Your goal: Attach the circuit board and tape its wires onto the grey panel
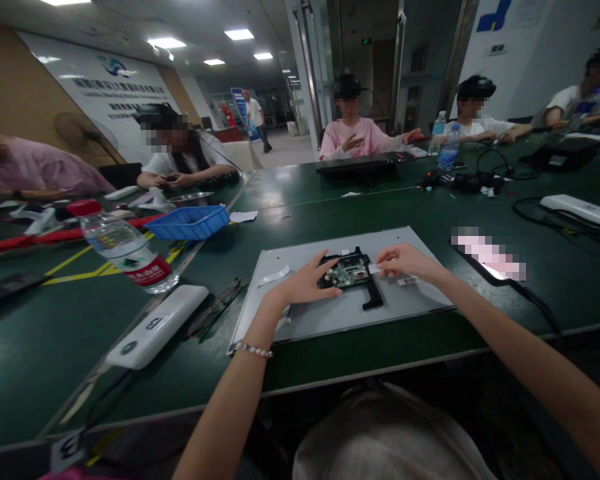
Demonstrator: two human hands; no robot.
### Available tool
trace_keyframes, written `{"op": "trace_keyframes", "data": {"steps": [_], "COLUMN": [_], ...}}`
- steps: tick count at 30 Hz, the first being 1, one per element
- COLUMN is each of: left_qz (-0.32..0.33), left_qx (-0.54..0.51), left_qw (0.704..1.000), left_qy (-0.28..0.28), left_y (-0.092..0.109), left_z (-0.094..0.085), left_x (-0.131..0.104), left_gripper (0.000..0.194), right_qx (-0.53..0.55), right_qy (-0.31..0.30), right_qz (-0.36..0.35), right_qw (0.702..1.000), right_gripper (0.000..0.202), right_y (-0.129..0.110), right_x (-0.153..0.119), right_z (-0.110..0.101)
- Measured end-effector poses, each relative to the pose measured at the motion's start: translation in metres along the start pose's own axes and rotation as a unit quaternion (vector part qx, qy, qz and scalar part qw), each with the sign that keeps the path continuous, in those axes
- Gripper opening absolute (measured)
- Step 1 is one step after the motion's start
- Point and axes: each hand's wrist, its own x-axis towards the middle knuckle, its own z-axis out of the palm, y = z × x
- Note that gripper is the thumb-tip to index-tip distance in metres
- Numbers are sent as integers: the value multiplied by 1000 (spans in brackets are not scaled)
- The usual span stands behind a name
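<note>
A flat grey panel (325, 310) lies on the green table in front of me. On it sits a green circuit board (349, 272) in a black frame (374, 297). My left hand (307, 280) rests at the board's left side, thumb and fingers spread around its edge. At the board's right edge, my right hand (403, 261) pinches a small whitish strip (375, 269) between thumb and fingers. Silvery tape (274, 275) is stuck on the panel's left part, and a small label (408, 281) lies below my right hand.
Left of the panel are glasses (217, 307), a white power bank (157, 327), a water bottle (130, 250) and a blue tray (187, 222). A phone (487, 257) with a cable lies to the right. Several people sit around the green table (305, 207).
</note>
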Motion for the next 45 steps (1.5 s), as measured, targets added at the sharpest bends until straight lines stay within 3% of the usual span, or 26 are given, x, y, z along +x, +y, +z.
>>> {"op": "trace_keyframes", "data": {"steps": [5, 10, 22, 40, 45], "left_qz": [-6, -3, -3, -8, 5], "left_qx": [-3, -2, -1, 0, 19], "left_qw": [1000, 1000, 1000, 1000, 1000], "left_qy": [1, 1, 5, -1, 5], "left_y": [1, 2, -1, 5, 4], "left_z": [0, -1, 0, -3, -4], "left_x": [-1, -1, 0, -2, -3], "left_gripper": [88, 87, 90, 89, 88], "right_qx": [-4, -90, -221, -209, -151], "right_qy": [-13, -14, 50, 38, 49], "right_qz": [2, -21, -117, -111, -120], "right_qw": [1000, 996, 967, 971, 980], "right_gripper": [11, 15, 17, 17, 20], "right_y": [-2, -4, 0, -11, -9], "right_x": [-2, -2, -2, -6, -6], "right_z": [3, 10, 12, 16, 17]}}
